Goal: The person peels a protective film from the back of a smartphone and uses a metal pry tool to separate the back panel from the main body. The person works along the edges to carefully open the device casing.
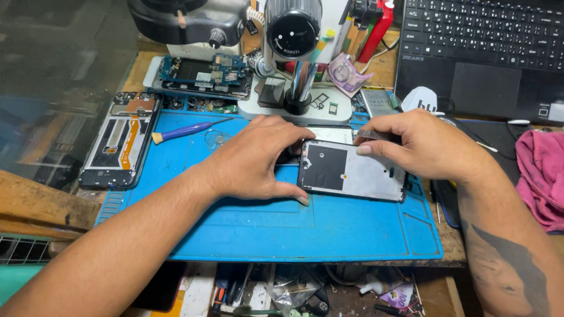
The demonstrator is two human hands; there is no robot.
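Note:
An opened phone frame with a black patch and a silver inner plate lies flat on the blue work mat. My left hand grips its left end, thumb at the near corner and fingers over the far corner. My right hand rests on the frame's right end, thumb pressing on the top edge, with a small dark flat piece under its fingers.
A disassembled phone lies at the mat's left edge beside a purple-handled brush. Another opened phone and a microscope stand sit behind. A laptop is at the back right, a pink cloth at the right.

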